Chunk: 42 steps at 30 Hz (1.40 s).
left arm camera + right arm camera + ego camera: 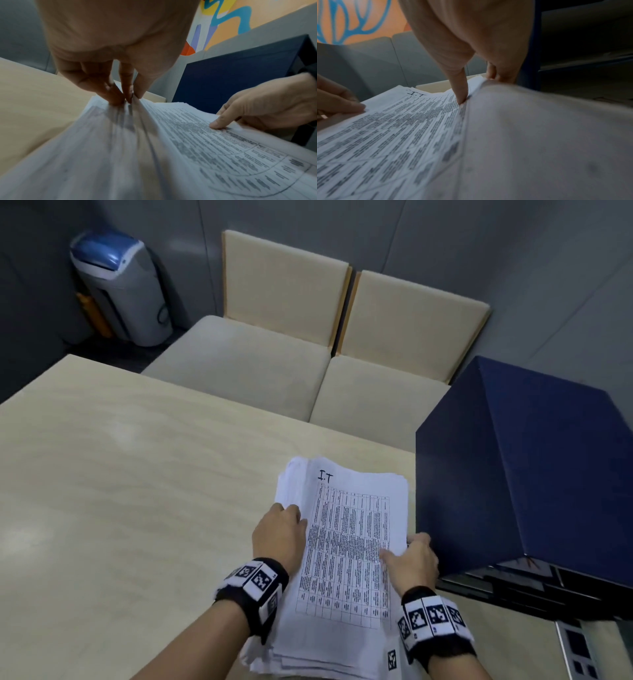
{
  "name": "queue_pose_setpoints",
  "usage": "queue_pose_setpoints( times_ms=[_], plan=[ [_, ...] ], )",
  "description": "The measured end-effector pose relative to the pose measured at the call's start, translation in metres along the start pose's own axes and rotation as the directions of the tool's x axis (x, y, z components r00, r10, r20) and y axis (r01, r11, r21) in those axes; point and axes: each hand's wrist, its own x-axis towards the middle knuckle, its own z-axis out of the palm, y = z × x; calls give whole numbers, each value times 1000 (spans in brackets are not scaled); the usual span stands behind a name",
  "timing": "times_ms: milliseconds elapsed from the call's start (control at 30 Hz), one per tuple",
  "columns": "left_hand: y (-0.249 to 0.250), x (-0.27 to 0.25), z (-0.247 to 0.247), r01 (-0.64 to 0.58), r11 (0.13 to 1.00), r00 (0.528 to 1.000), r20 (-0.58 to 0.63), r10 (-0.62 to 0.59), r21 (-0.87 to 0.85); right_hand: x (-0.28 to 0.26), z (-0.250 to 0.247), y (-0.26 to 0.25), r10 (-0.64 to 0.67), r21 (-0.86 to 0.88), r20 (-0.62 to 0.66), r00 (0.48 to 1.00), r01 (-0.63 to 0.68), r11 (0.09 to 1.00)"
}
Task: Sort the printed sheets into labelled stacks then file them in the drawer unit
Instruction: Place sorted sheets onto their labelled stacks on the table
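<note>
Stack of printed sheets [346, 546], top page a dense table headed by handwritten "I.T", held between both hands above the pale wooden table [137, 474], its near end reaching back past the wrists. Left hand [279, 534] at the stack's left long edge: fingers curled down, fingertips [118, 98] pinching into the fanned sheet edges, thumb alongside. Right hand [412, 559] at the right long edge: thumb [461, 88] pressed flat on the top page, remaining fingers wrapped under the edge, so gripping the stack. Sheet edges uneven and splayed at the far end and at the near left corner. Black wristbands with black-and-white square markers [255, 577] on both wrists. Just right of the right hand, a dark blue drawer unit [520, 467], with dark drawer fronts showing below its top; whether touching the stack, not determinable. Beyond the hands, two cream upholstered chairs [308, 337]; far left of them, a grey bin with blue lid [120, 285]. Colourful wall mural [223, 20] behind the unit.
</note>
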Motion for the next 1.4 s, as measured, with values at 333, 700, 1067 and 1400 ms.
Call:
queue_pose_setpoints(
  times_ms=[333, 700, 1067, 1400],
  plan=[
    [-4, 26, -9, 126, 991, 991, 42, -124, -51, 5, -12, 13, -204, 217, 24, 979, 194, 957],
    [-27, 41, -35, 60, 994, 998, 28, -63, 94, 3, -14, 12, 68, 452, -18, 998, -52, 890],
    [-40, 47, -74, -93, 962, 983, 175, 48, 256, -14, -13, -9, 249, 672, 89, 964, -243, 700],
    [-96, 36, -86, 202, 623, 972, 232, -34, -755, -30, 14, -102, -102, 754, 276, 956, -149, 640]
  ],
)
